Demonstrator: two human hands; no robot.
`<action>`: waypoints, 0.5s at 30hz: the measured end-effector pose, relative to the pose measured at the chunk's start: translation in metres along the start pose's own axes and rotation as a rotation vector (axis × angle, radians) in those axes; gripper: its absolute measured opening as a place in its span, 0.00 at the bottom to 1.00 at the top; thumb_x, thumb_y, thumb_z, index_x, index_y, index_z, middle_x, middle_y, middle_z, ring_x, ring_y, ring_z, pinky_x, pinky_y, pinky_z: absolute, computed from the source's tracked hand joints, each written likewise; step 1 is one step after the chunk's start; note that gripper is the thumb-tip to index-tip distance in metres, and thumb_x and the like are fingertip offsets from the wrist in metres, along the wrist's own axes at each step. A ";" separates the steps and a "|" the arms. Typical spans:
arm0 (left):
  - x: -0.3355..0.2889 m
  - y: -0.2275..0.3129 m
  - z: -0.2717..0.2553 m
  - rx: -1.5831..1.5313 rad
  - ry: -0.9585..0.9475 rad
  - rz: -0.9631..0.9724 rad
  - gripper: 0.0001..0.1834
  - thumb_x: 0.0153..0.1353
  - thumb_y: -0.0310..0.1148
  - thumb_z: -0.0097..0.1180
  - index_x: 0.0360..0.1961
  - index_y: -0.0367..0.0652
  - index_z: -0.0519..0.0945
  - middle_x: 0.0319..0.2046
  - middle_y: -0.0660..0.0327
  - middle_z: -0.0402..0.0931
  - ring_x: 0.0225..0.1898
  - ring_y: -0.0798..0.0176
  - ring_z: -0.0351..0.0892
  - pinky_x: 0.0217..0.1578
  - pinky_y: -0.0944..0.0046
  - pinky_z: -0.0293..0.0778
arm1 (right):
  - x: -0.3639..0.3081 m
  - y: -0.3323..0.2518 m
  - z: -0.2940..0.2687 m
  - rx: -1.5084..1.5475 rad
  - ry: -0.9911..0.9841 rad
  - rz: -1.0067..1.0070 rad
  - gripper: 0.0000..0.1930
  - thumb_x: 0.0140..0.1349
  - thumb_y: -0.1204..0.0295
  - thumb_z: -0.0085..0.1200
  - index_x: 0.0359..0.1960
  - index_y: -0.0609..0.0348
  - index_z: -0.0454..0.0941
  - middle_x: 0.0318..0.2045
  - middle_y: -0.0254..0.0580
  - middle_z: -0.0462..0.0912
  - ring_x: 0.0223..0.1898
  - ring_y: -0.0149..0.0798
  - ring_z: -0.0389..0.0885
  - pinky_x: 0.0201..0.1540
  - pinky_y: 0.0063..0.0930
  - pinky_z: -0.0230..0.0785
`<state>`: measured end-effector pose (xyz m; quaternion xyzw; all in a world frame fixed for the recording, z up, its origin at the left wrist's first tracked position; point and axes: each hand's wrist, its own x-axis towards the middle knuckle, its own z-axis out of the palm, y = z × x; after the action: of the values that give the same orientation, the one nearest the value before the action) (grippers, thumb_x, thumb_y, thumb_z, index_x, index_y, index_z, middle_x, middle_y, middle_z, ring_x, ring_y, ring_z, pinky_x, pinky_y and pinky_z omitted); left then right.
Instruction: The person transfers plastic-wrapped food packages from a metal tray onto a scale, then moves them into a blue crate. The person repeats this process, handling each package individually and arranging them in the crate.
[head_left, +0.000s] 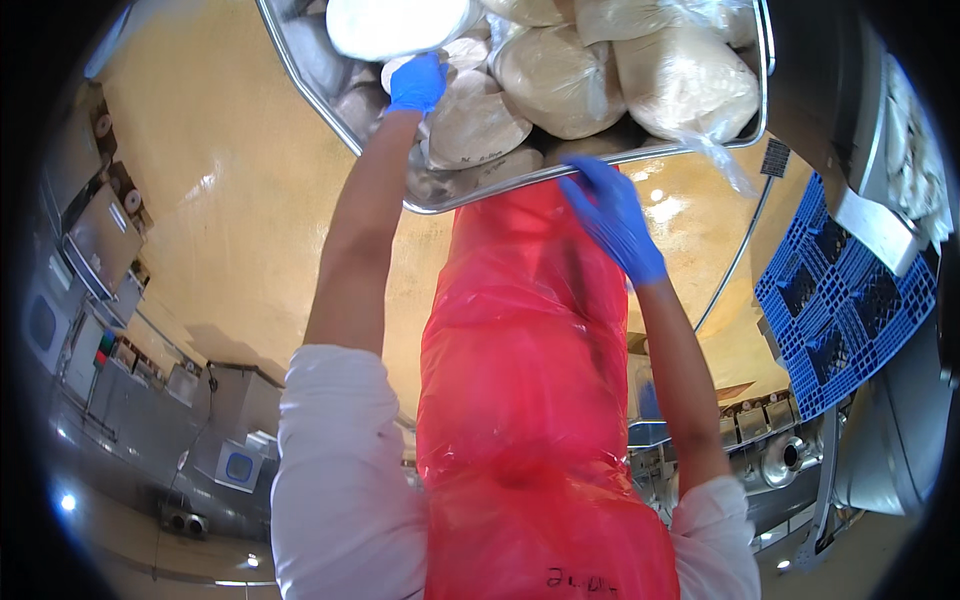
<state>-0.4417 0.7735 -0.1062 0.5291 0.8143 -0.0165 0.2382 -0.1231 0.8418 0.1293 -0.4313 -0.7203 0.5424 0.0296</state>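
My left hand point(418, 84), in a blue glove, reaches into a large metal bin point(490, 190) full of clear plastic bags. Its fingers are curled closed at the lower edge of a bright white filled bag point(400, 25); the exact grip is partly hidden. Tan, rounded filled bags point(560, 85) lie packed together beside it, and one bag point(690, 85) has its loose plastic end hanging over the bin's right rim. My right hand point(615, 220), also blue-gloved, is at the bin's near rim with fingers stretched and somewhat apart. Nothing shows in it.
A red plastic apron point(530, 330) covers my front, close to the bin. The floor point(200, 200) is yellowish and shiny. At right stand a blue plastic pallet point(840, 290) and metal equipment point(880, 220). Steel units point(240, 400) line the left side.
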 end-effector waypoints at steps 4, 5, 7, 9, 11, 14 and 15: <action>0.004 -0.004 -0.031 -0.032 -0.155 0.058 0.24 0.65 0.51 0.41 0.34 0.40 0.78 0.32 0.43 0.78 0.36 0.41 0.78 0.38 0.45 0.72 | 0.097 0.071 0.100 -0.408 -0.141 -0.232 0.17 0.55 0.62 0.57 0.44 0.55 0.75 0.40 0.45 0.77 0.43 0.47 0.77 0.42 0.39 0.71; 0.001 -0.001 -0.036 -0.012 -0.193 0.105 0.28 0.66 0.54 0.38 0.31 0.38 0.78 0.33 0.43 0.78 0.37 0.40 0.78 0.40 0.46 0.72 | 0.114 0.080 0.114 -0.536 -0.196 -0.262 0.17 0.54 0.61 0.58 0.43 0.53 0.75 0.42 0.43 0.77 0.45 0.47 0.76 0.43 0.39 0.71; -0.009 0.022 -0.077 -0.033 -0.223 0.050 0.30 0.64 0.57 0.39 0.31 0.38 0.79 0.32 0.43 0.78 0.38 0.40 0.78 0.40 0.47 0.72 | 0.135 0.093 0.135 -0.650 -0.267 -0.182 0.19 0.53 0.60 0.58 0.46 0.51 0.75 0.44 0.42 0.76 0.47 0.46 0.74 0.44 0.40 0.71; -0.022 0.040 -0.130 -0.083 -0.286 -0.024 0.31 0.61 0.60 0.43 0.31 0.39 0.80 0.31 0.44 0.79 0.36 0.42 0.79 0.39 0.49 0.72 | 0.141 0.093 0.151 -0.738 -0.368 -0.140 0.20 0.53 0.58 0.57 0.47 0.50 0.76 0.47 0.40 0.75 0.49 0.45 0.73 0.44 0.42 0.70; -0.034 0.066 -0.184 -0.169 -0.366 -0.107 0.32 0.55 0.62 0.50 0.32 0.38 0.81 0.27 0.45 0.79 0.34 0.46 0.80 0.37 0.51 0.72 | 0.143 0.095 0.156 -0.820 -0.490 -0.124 0.20 0.53 0.56 0.56 0.46 0.48 0.77 0.51 0.39 0.75 0.51 0.45 0.73 0.45 0.44 0.70; -0.059 0.097 -0.246 -0.286 -0.233 -0.083 0.30 0.48 0.58 0.62 0.32 0.36 0.80 0.24 0.47 0.78 0.30 0.50 0.80 0.34 0.54 0.72 | 0.125 0.086 0.154 -0.724 -0.136 -0.282 0.17 0.54 0.54 0.55 0.41 0.49 0.81 0.48 0.40 0.78 0.49 0.46 0.75 0.46 0.45 0.69; -0.066 0.107 -0.265 -0.369 -0.220 -0.083 0.27 0.48 0.52 0.64 0.35 0.34 0.80 0.25 0.47 0.78 0.30 0.50 0.79 0.34 0.54 0.72 | 0.129 0.076 0.147 -0.693 -0.262 -0.250 0.16 0.54 0.54 0.55 0.38 0.50 0.82 0.45 0.42 0.79 0.47 0.46 0.76 0.45 0.44 0.70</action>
<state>-0.4253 0.8374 0.1791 0.4374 0.7937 0.0654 0.4177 -0.2339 0.8178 -0.0468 -0.2518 -0.9055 0.3095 -0.1442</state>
